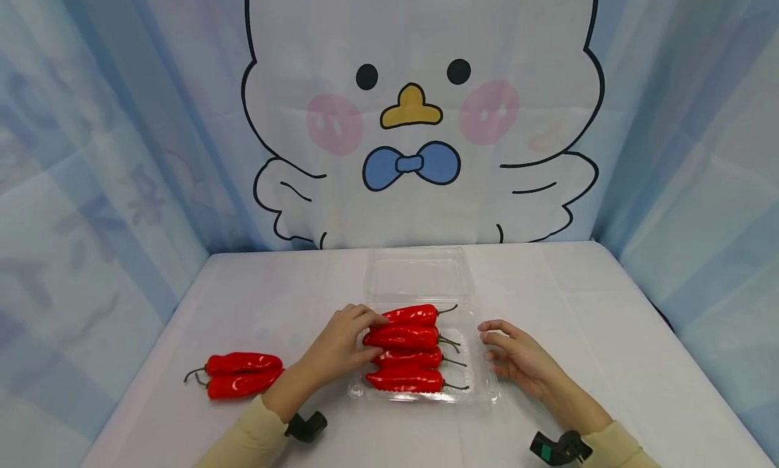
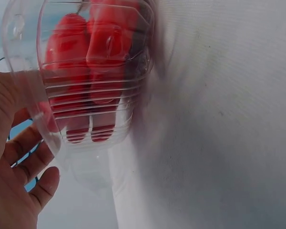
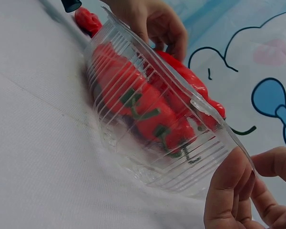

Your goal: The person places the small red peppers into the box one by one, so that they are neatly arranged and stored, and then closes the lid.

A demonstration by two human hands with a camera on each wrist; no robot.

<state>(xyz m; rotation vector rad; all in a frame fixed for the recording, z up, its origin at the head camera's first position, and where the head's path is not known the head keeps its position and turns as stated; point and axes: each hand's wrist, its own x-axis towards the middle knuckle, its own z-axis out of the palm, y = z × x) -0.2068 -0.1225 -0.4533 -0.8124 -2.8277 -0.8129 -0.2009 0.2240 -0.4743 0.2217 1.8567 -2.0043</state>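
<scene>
A clear plastic clamshell box (image 1: 481, 387) stands on the table with several red peppers in a column, stems to the right. My left hand (image 1: 341, 343) reaches over the box's left side and holds the blunt end of the second red pepper (image 1: 402, 337) from the back between thumb and fingers. In the left wrist view the left hand (image 2: 14, 157) is beside the box wall, with the pepper's end partly hidden. At the box's right edge, my right hand (image 1: 517, 356) pinches the rim between thumb and index finger, as the right wrist view shows (image 3: 257, 191).
Two more red peppers (image 1: 240, 373) lie side by side at the left of the table, stems to the left. The box's transparent lid (image 1: 420, 275) lies folded back behind it. A printed curtain (image 1: 420, 204) hangs along the table's back edge.
</scene>
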